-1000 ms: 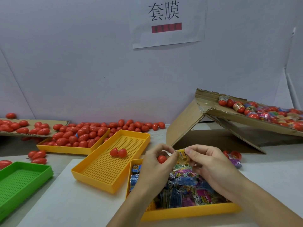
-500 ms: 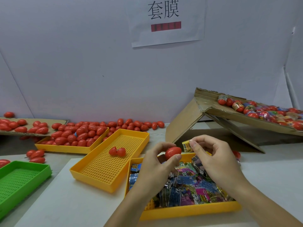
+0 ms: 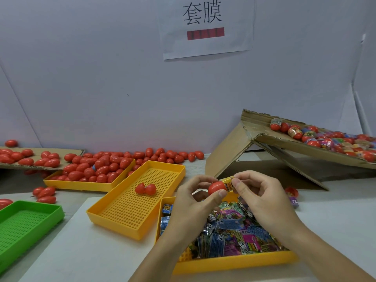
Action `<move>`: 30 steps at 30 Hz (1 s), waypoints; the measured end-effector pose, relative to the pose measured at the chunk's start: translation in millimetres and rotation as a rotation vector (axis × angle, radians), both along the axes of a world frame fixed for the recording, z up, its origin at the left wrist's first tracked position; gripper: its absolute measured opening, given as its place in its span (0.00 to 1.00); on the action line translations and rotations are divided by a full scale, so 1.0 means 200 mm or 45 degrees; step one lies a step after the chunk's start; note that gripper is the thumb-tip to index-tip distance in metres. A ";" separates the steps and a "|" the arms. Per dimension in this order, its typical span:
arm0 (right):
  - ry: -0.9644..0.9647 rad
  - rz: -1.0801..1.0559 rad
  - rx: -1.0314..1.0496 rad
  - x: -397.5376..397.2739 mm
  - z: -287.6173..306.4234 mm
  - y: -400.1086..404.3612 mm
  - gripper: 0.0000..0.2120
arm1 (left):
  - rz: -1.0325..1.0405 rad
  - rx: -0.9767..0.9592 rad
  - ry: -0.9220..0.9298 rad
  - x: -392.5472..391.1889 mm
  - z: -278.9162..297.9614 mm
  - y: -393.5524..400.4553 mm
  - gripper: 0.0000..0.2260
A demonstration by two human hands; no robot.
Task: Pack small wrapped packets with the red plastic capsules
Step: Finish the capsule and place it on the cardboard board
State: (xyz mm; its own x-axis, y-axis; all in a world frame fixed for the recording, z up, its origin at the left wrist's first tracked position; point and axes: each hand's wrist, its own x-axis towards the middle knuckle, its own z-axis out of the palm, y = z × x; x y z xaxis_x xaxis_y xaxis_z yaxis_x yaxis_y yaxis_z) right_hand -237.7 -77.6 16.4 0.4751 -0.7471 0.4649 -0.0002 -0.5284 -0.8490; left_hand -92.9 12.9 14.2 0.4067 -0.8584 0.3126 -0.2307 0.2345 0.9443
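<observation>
1. Head view, grips: I log the left hand (image 3: 191, 202) pinching a red capsule (image 3: 216, 187) between thumb and fingers, above the far edge of the packet tray (image 3: 234, 263). The right hand (image 3: 262, 198) pinches a yellow wrapped sleeve (image 3: 229, 183) at the capsule's right end.

2. Head view, change: half a second ago sleeve and capsule were held just beside each other; now they touch, the sleeve's mouth against the capsule's end. I judge the fitting step has begun; whether the sleeve already overlaps the capsule I cannot tell.

3. Head view, supply: loose packets (image 3: 234, 231) fill the packet tray beneath both hands. An open two-half capsule (image 3: 145, 189) lies in the perforated yellow tray (image 3: 114, 215). Bare capsules heap in the far yellow tray (image 3: 81, 185).

4. Head view, output: wrapped capsules (image 3: 325, 141) lie on the raised cardboard flap (image 3: 264, 137) at right, well apart from the hands.

5. Judgement: I expect the right hand must push squarely; a skewed sleeve may crumple.
</observation>
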 end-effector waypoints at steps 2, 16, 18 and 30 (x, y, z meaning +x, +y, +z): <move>-0.024 0.001 -0.006 0.00 0.00 0.01 0.10 | -0.003 0.004 0.002 0.00 0.00 0.00 0.17; -0.201 0.200 0.263 0.01 0.00 0.02 0.15 | -0.006 -0.008 0.012 0.00 0.00 0.01 0.19; -0.239 0.208 0.305 0.01 0.00 0.03 0.15 | -0.015 0.002 -0.016 0.00 0.00 0.01 0.17; -0.239 0.118 0.261 0.01 0.01 0.03 0.12 | -0.011 0.046 -0.110 0.00 0.00 0.00 0.18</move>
